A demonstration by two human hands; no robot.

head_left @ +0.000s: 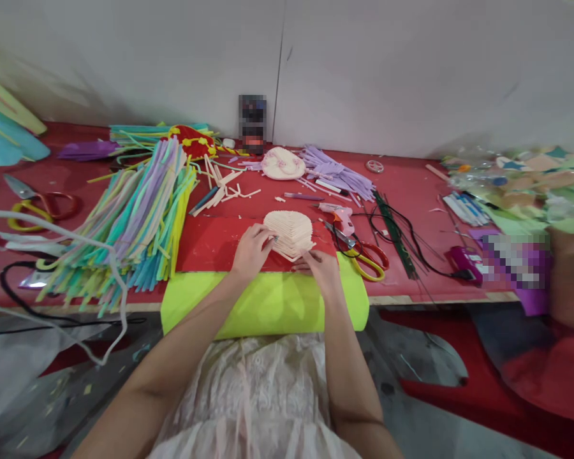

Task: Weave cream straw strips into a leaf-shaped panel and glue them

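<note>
A cream leaf- or petal-shaped piece (289, 233), built from rows of pipe cleaners that meet along a middle line, lies on a red sheet (215, 245). At its left edge, my left hand (253, 252) is closed, thumb and fingers pinching the rim. My right hand (321, 269) grips the lower right edge near the piece's tip; its fingertips are partly hidden. Just right of the piece lie a pink glue gun (340, 217) and scissors (363, 255) with yellow and red handles. Behind it is a round cream and pink fluffy piece (283, 164).
A big bundle of colored pipe cleaners (143, 210) stands at left, with lilac pipe cleaners (342, 172) behind. More scissors (38, 204) lie far left. A black cord (416, 239) runs to a purple box (465, 264). Another person's arm (567, 274) is at far right.
</note>
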